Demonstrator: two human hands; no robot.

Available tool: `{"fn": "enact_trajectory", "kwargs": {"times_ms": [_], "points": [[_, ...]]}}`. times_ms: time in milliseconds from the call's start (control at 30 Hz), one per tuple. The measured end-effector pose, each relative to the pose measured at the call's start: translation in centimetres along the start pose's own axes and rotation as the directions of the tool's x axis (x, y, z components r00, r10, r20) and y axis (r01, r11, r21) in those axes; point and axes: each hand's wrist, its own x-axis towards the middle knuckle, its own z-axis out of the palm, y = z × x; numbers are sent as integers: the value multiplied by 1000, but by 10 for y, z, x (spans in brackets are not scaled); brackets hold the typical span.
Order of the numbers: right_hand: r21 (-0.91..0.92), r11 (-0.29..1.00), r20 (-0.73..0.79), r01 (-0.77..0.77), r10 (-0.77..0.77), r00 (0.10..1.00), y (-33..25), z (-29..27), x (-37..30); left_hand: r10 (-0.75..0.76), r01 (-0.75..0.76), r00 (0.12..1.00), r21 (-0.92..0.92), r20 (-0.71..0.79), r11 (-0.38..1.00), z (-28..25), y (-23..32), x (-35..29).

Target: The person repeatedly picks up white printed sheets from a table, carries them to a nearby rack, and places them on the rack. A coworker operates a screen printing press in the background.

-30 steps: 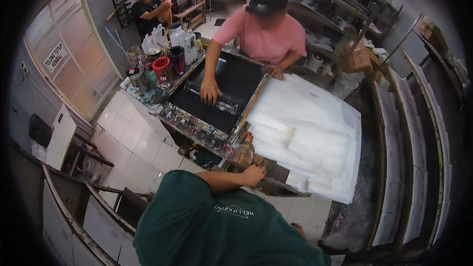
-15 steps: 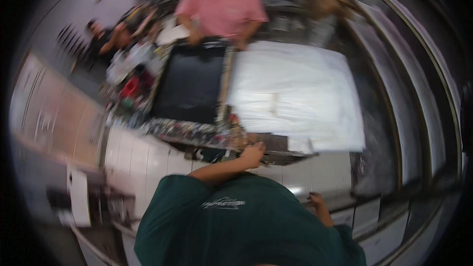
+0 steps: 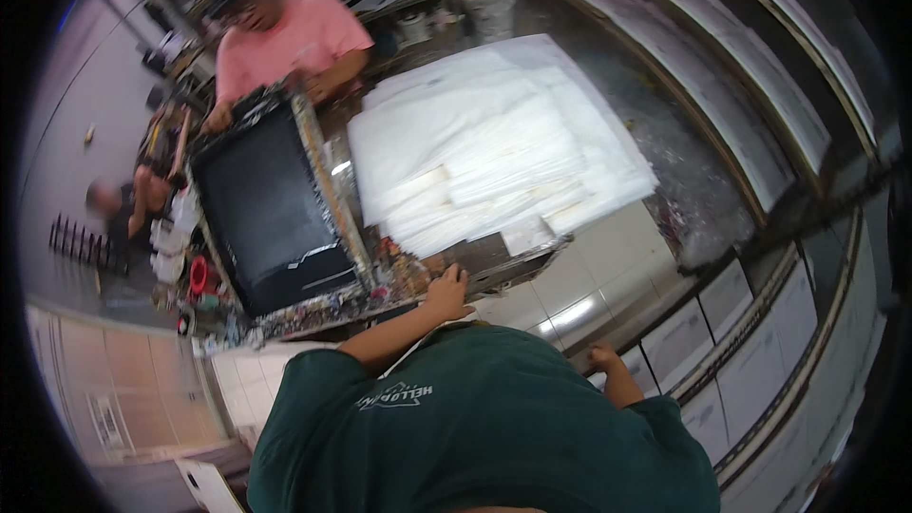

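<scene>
My left hand (image 3: 448,293) rests at the near edge of a stained worktable (image 3: 480,255), its fingers stretched out and holding nothing. Just beyond it lies a big stack of thin white sheets (image 3: 494,147). To the left is a dark printing screen (image 3: 271,204) in a paint-crusted frame, tilted on the table. A co-worker in a pink shirt (image 3: 294,43) stands across the table with both hands at the screen's far end. My right hand (image 3: 600,357) hangs low at my right side, near a rack; its fingers are too small to read.
Racks (image 3: 684,76) with pale sheets run along the right side. Below them, more white panels (image 3: 679,347) stand on a lower rack. A red container (image 3: 199,274) and clutter sit left of the screen. Another person (image 3: 133,204) is farther left. Tiled floor (image 3: 608,261) shows beyond the table edge.
My view has turned to the right, so the table, screen and co-worker sit farther left. My left hand stays at the table edge; my right hand remains low at my side.
</scene>
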Motion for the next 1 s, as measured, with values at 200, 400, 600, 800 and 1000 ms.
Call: {"fn": "enact_trajectory", "kwargs": {"times_ms": [200,400,600,800,1000], "points": [[-133,991,156,-27,48,987,4,1,-3,3,-12,989,-56,-149,998,19,-4,-12],[-4,1000,41,-26,26,999,-21,-23,41,-29,16,990,-93,-139,996,23,-6,-17],[5,992,51,125,-125,991,-76,-32,47,-34,-1,987,-218,-158,976,14,-7,-30],[-114,983,98,141,-130,987,-83,-30,50,6,-114,923,-259,-384,959,8,1,-35],[-209,977,62,38,-25,998,-74,-54,34,11,-204,755,-219,-656,954,-11,11,-28]]}}
